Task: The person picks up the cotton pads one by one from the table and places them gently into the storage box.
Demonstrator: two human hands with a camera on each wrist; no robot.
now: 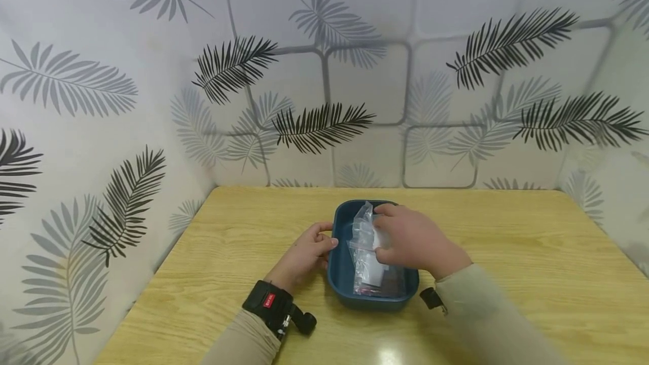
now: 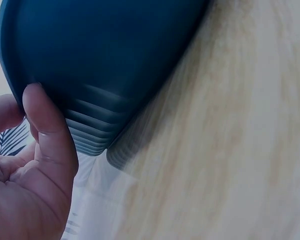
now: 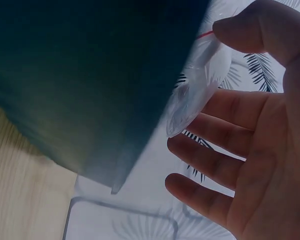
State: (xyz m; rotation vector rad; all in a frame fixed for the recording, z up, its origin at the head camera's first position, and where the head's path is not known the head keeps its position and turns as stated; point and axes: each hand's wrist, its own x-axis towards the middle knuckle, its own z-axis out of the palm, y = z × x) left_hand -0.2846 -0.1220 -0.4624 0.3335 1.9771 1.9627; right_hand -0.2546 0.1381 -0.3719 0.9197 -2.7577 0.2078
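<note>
A dark blue plastic bin (image 1: 342, 292) stands on the table, with clear zip-lock bags (image 1: 362, 235) in it; their contents look white but are hard to make out. My left hand (image 1: 309, 249) grips the bin's left side, thumb against the outer wall (image 2: 100, 45) near the rim and fingers bent behind it. Over the bin's right part, my right hand (image 1: 410, 235) holds a clear bag (image 3: 200, 90) with a red zip line between thumb and fingers. The ring and little fingers extend loosely beside it. Part of the bags is hidden under this hand.
The light wooden table (image 1: 243, 213) reaches to a wall (image 1: 365, 156) papered with feather-like leaves. Black wrist straps with small cameras (image 1: 304, 323) sit on both forearms, close to the bin's front corners.
</note>
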